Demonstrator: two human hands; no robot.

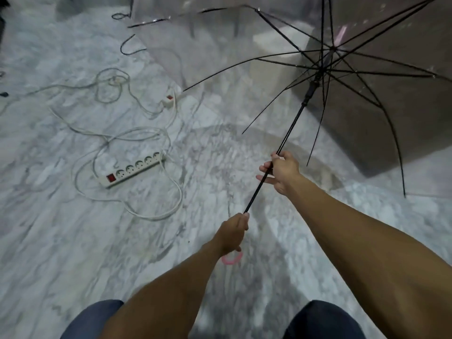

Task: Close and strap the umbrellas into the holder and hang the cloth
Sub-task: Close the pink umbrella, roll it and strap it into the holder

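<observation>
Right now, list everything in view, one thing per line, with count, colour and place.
open clear plastic umbrella with black ribs: one, transparent canopy and black shaft, upper right, held by both hands.
pink curved umbrella handle: one, pink, below the left hand.
second clear umbrella: one, transparent with black tips, on the floor at top centre.
white six-socket power strip with red switch: one, left of centre on the floor.
small white plug block: one, white with a red part, centre.
white cables: several loops, white, around the power strip.
grey marble floor: grey-white, throughout.
left hand: closed around the shaft's lower end.
right hand: gripping the shaft higher up.
knees in blue trousers: two, bottom edge.
</observation>
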